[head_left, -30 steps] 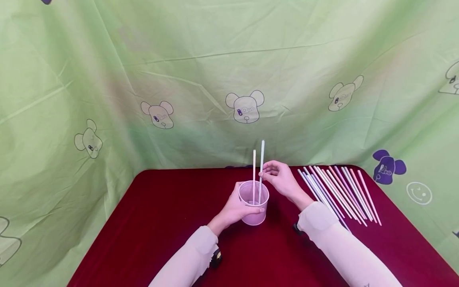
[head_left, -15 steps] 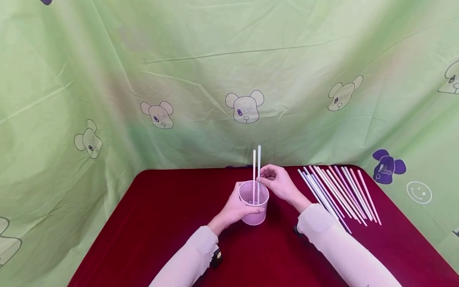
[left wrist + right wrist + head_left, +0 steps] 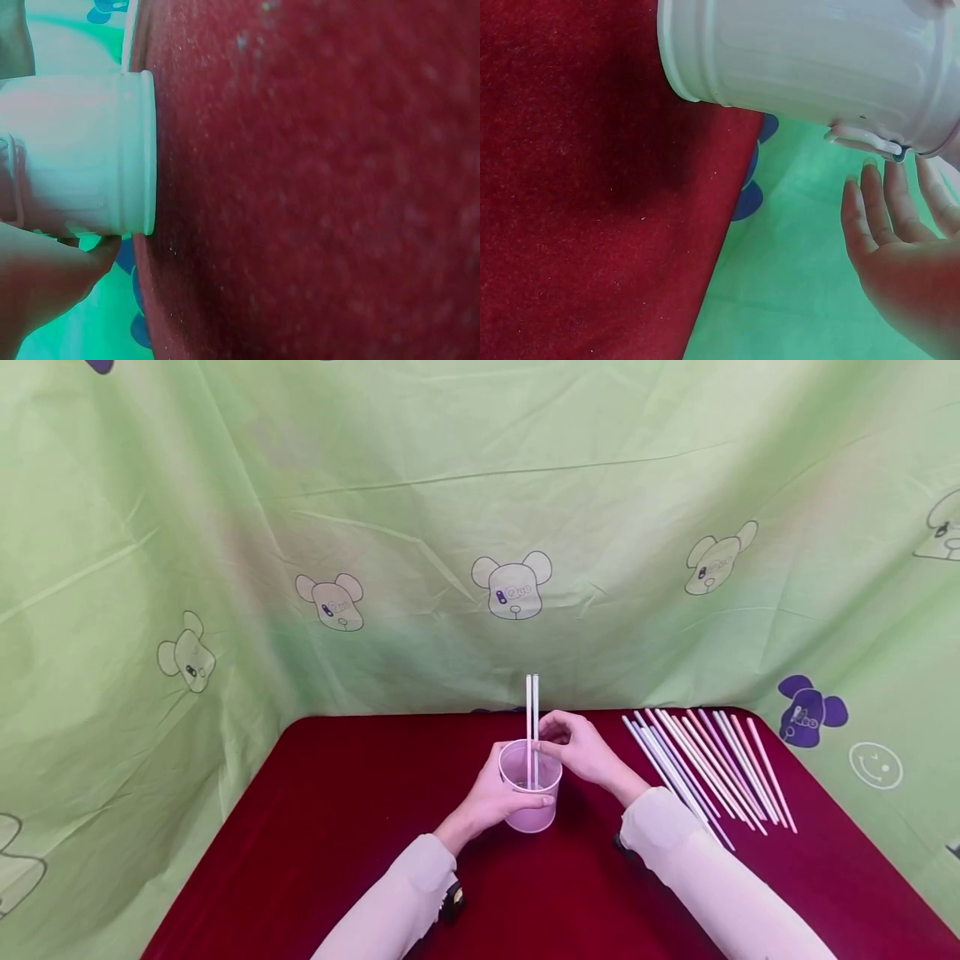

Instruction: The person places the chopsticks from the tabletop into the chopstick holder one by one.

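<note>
A small pink bucket [image 3: 529, 818] stands upright on the red cloth, and my left hand [image 3: 486, 797] grips its side, thumb across the front. Inside, two pale thin straws stand upright close side by side, rising well above the rim. My right hand [image 3: 583, 750], at the bucket's right rim, pinches the right-hand straw [image 3: 536, 706] between thumb and finger; the left-hand straw [image 3: 528, 706] stands unheld. In the left wrist view the bucket [image 3: 75, 150] appears sideways with its base on the cloth. The right wrist view shows the bucket's side [image 3: 802, 60] with a small handle lug [image 3: 862, 140].
Several pastel straws [image 3: 705, 760] lie in a loose, spread row at the right of the red-covered table [image 3: 360, 827], beyond my right forearm. A green printed curtain [image 3: 420, 527] hangs behind the table and along both sides.
My right hand has moved down and left, lowering its straw deeper into the bucket until it stands beside the other straw. My left hand keeps its grip on the bucket.
</note>
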A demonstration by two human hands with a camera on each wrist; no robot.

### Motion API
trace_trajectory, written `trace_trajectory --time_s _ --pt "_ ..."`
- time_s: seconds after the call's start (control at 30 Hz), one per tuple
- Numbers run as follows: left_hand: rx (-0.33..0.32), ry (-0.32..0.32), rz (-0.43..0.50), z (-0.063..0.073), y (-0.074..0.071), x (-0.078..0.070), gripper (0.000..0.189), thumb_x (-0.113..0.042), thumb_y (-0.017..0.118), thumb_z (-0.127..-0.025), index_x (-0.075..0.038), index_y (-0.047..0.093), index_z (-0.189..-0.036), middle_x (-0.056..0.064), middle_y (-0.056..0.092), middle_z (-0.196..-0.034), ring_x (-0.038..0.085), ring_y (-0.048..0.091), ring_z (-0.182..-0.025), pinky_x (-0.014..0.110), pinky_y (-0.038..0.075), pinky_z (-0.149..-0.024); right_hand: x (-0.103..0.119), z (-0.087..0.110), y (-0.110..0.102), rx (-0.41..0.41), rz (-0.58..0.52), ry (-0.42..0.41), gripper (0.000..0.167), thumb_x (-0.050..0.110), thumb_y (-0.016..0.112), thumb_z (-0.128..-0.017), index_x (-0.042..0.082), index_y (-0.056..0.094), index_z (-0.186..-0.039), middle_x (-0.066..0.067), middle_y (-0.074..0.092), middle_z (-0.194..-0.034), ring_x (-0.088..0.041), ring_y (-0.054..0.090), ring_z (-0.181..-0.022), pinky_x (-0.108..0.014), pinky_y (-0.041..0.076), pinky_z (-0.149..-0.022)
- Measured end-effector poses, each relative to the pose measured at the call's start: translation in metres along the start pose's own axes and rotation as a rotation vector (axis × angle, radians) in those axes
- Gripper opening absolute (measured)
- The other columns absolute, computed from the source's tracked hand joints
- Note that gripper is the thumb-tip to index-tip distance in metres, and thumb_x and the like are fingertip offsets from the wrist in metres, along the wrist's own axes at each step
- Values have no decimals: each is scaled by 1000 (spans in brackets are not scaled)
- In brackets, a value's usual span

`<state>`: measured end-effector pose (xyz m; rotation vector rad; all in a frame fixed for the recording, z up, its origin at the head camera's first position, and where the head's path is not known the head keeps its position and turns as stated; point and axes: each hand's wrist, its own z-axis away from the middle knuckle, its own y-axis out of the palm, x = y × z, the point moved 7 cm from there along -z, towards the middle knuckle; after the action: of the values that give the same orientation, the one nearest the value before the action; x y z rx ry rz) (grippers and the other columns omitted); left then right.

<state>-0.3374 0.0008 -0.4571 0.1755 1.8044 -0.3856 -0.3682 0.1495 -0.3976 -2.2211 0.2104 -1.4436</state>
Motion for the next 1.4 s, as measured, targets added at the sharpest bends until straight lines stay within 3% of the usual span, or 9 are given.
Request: trace_trajectory --time_s 0.2,0.4,0.7,1.03,1.4 --pt "-26 17 6 1 -2 -3 89 -14 97 -65 -15 47 -139 2 59 -129 19 61 -113 50 48 -104 2 -3 1 4 1 -7 20 4 79 -87 -1 65 -101 -14 70 -95 -21 66 -88 -33 56 -79" --pt "-32 -6 32 1 -2 0 91 -14 97 -64 -16 47 -140 2 58 -131 21 60 -115 50 47 -105 3 -2 -3 29 53 0 21 5 74 -92 -3 65 -110 -14 71 -99 -23 66 -92 -37 55 -83" --pt "-46 -2 68 1 -1 -1 90 -12 97 -65 -15 47 -139 6 59 -130 27 60 -117 53 47 -105 1 2 -40 20 191 11 18 11 70 -96 2 67 -111 -9 72 -100 -23 66 -94 -40 53 -85" --pt "-53 -9 57 2 -3 -2 89 -11 97 -64 -14 47 -137 7 60 -128 26 60 -115 52 49 -103 -34 10 -82 7 308 56 20 5 70 -94 -5 65 -110 -14 71 -98 -24 65 -88 -33 51 -77" --pt "-32 -11 36 1 0 1 88 -13 95 -67 -12 44 -139 11 60 -129 30 60 -117 54 48 -103 -70 25 -108 -2 425 92 24 5 71 -91 -9 64 -110 -23 71 -100 -36 67 -92 -44 53 -80"
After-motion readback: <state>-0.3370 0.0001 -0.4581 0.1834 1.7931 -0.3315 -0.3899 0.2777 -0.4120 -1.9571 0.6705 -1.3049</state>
